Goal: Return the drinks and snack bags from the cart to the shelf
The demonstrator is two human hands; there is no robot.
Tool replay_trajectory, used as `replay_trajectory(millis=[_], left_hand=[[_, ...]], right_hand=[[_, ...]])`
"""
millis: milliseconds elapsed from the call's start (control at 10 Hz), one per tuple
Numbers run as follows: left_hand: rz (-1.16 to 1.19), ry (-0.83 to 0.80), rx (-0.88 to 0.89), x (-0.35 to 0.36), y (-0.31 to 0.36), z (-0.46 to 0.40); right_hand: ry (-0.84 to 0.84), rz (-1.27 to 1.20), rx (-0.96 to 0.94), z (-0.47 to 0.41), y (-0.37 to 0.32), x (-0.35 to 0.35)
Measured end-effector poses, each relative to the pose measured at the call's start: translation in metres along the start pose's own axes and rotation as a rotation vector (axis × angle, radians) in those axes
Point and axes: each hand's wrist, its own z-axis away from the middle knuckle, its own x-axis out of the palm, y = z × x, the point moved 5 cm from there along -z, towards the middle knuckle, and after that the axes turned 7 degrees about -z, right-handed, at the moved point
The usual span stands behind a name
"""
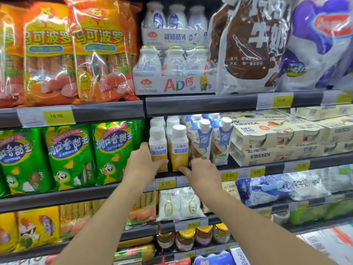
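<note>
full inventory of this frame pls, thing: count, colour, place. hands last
sausage bags: several, orange, top shelf left
bottle multipacks: two stacked, white, top shelf middle
milk bags: one brown-white, one purple-white, top right
corn sausage bags: three or more, green, middle shelf left
yellow yogurt bottles: two front, more behind, middle shelf centre
blue cartons: several, blue-white, right of the yellow bottles
KDL boxes: stacked, cream, middle right
jars: four, amber, low shelf
left hand: grips left front bottle
right hand: fingers at right front bottle's base
</note>
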Motion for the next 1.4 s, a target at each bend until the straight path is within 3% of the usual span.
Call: replay_trajectory(millis=[800,1100,1200,1400], left_hand=[[0.022,-0.026,0.08,-0.002,0.001,0.001],[0.008,-0.048,0.052,-0.005,-0.004,0.021],[0.036,-0.093,0.08,-0.007,-0.006,0.032],[-0.166,-0.187,0.097,-0.022,-0.004,0.066]], right_hand=[[-0.009,-0.025,0.024,-0.006,-0.005,0.005],[0.069,-0.2,-0.058,0.024,0.018,0.0],[0.044,-0.215,-0.045,0.03,0.028,-0.01],[-0.099,-0.075,-0.08,0.042,0.037,-0.037]])
